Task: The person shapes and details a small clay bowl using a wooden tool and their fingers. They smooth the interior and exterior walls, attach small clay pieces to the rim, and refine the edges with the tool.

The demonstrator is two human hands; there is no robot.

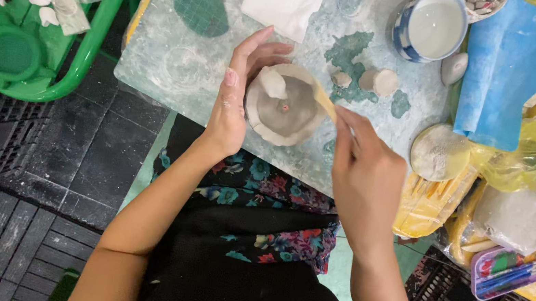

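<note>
Frame centre: left hand (232, 108) cups grey clay bowl (286, 104) w/ open fingers, right hand (362, 170) pinches thin wooden tool (325, 101), prob. smoothing rim; next move needs light, steady strokes.

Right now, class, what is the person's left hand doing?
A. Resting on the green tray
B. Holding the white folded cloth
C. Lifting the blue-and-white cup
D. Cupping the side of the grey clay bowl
D: the left hand curves against the side of the grey clay bowl, while the right hand holds a thin wooden tool at the bowl's rim.
</note>
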